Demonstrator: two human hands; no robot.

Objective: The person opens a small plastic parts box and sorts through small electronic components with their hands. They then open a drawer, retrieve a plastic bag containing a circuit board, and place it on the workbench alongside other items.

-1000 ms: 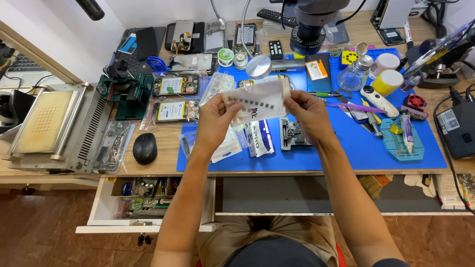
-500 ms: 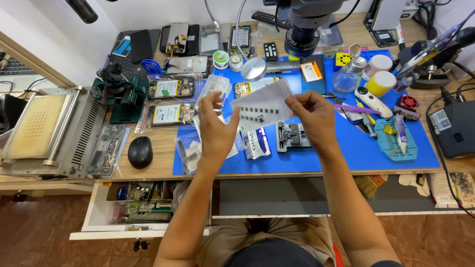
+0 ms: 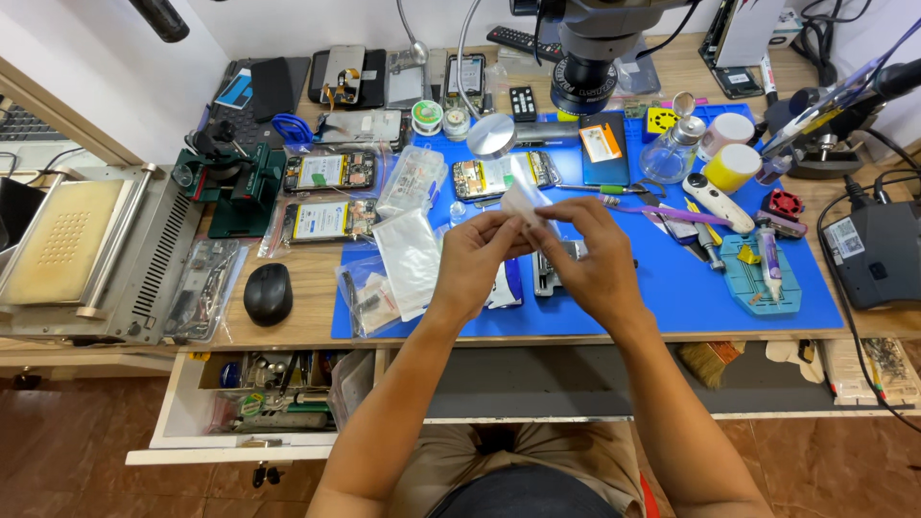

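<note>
My left hand [image 3: 478,259] and my right hand [image 3: 587,257] meet over the blue work mat [image 3: 662,288], both pinching a small clear plastic bag [image 3: 523,201] that sticks up between my fingertips, narrow and edge-on. Under my hands lies a metal phone frame [image 3: 552,278] beside small white packets. A larger clear plastic bag [image 3: 411,257] lies flat on the mat just left of my left hand. An opened phone with its board showing [image 3: 494,176] rests on the mat beyond my fingers.
A microscope head [image 3: 597,58] hangs over the mat's far side. Two opened phones [image 3: 321,197], a green clamp [image 3: 235,187] and a black mouse [image 3: 269,293] sit left. A heating plate machine [image 3: 77,249] stands far left. Bottles, tools and a soldering station [image 3: 873,254] lie right. An open drawer [image 3: 259,393] protrudes below.
The plastic bag, held wide and flat between my hands before, is now turned or folded narrow, and my hands have closed together over it.
</note>
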